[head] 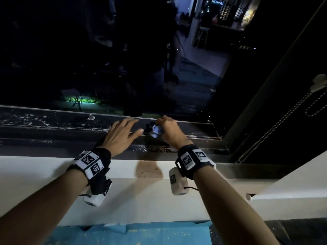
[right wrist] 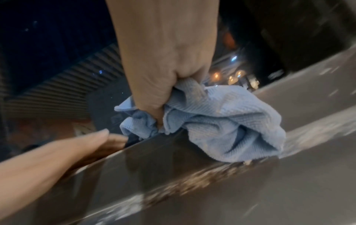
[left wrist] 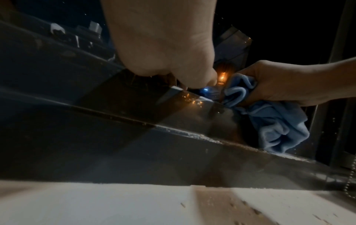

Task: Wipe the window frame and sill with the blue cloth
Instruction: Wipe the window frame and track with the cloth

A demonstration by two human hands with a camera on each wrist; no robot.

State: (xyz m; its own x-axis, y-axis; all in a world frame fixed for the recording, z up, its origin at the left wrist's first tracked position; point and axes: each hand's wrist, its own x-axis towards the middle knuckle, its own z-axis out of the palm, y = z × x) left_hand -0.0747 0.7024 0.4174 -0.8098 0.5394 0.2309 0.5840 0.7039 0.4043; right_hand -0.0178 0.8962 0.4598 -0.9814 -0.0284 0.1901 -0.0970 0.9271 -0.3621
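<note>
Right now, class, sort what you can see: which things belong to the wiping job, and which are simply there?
Part of the job:
blue cloth, bunched in the right hand
window frame, dusty and speckled
white sill
left hand, fingers flat on the frame

Simply there:
bead chain
blue sheet below the sill

blue cloth (right wrist: pixel 221 118): ribbed fabric | window frame (right wrist: pixel 192 175): glossy dark metal, gritty

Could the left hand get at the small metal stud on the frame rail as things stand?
Probably yes. The left hand rests open on the dark frame rail, holding nothing, and the metal stud stands just to its left with nothing between them.
</note>
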